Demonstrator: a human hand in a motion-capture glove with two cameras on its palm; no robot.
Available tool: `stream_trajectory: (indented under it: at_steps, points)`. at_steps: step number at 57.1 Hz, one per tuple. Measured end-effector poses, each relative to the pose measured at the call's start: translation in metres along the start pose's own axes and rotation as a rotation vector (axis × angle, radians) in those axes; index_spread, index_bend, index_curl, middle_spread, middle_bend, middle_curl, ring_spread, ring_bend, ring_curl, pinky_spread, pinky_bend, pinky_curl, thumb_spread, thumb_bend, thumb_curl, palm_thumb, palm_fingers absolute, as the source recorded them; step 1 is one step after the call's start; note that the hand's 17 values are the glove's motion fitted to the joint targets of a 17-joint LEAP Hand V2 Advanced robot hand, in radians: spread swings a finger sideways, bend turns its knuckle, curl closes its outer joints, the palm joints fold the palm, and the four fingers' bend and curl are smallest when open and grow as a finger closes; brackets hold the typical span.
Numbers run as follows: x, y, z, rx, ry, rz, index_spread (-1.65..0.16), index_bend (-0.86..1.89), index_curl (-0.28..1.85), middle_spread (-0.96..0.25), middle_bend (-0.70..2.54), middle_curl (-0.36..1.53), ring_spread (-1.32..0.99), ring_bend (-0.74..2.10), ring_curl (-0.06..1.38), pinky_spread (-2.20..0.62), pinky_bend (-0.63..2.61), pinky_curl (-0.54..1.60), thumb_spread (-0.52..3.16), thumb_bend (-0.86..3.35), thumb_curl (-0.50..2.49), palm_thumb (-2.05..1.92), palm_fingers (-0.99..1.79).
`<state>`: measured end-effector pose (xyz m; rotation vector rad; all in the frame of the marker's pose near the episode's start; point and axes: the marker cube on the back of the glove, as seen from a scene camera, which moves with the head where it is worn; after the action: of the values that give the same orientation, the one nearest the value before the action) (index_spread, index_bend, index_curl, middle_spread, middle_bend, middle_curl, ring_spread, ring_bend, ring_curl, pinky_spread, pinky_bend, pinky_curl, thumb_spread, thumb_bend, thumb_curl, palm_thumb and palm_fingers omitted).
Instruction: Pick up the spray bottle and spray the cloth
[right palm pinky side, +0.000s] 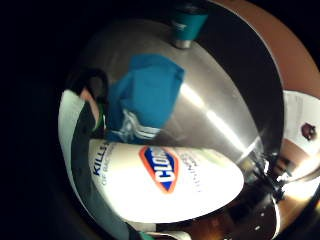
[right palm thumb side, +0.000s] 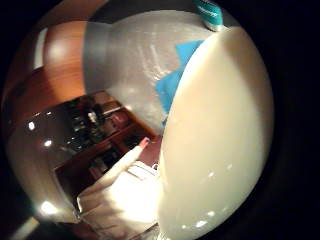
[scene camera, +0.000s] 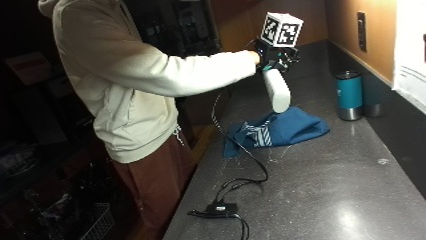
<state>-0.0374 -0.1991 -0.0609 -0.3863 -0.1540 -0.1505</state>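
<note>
In the outside view my gloved right hand (scene camera: 271, 56) grips the top of a white spray bottle (scene camera: 276, 90) and holds it in the air above the countertop. The bottle hangs down, its base just over a crumpled blue cloth (scene camera: 279, 130) lying on the counter. In the little finger side palm view the bottle's white body (right palm pinky side: 165, 182) with a blue and red label lies close to the palm, the blue cloth (right palm pinky side: 145, 95) beyond it. The thumb side palm view is mostly filled by the white bottle (right palm thumb side: 215, 140), with a corner of the cloth (right palm thumb side: 175, 80) behind it.
A teal tumbler (scene camera: 349, 95) with a steel base stands on the dark countertop (scene camera: 333, 180) near the back wall, right of the cloth. The person stands at the counter's left edge.
</note>
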Motion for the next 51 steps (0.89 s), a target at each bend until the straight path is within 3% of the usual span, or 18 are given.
stream_trajectory:
  at_steps: [19,29,34,51]
  points:
    - [-0.077,-0.010,-0.023,0.359,-0.598,-0.213,-0.27,0.19,0.53,-0.15,0.51,0.52,-0.22,0.52,0.48,-0.28,0.34,0.41,0.09,-0.03,0.75,1.03,1.30]
    - [-0.108,-0.033,-0.010,0.426,-0.927,-0.198,-0.27,0.20,0.53,-0.15,0.52,0.52,-0.22,0.50,0.48,-0.28,0.31,0.41,0.10,-0.03,0.76,1.03,1.27]
    - [-0.162,-0.071,0.017,0.406,-1.066,-0.210,-0.28,0.21,0.53,-0.15,0.51,0.52,-0.23,0.49,0.47,-0.28,0.28,0.40,0.11,-0.03,0.76,1.04,1.26]
    - [-0.208,-0.152,0.111,0.400,-1.106,-0.103,-0.28,0.20,0.53,-0.14,0.49,0.51,-0.25,0.38,0.45,-0.22,0.23,0.39,0.15,-0.03,0.77,1.06,1.20]
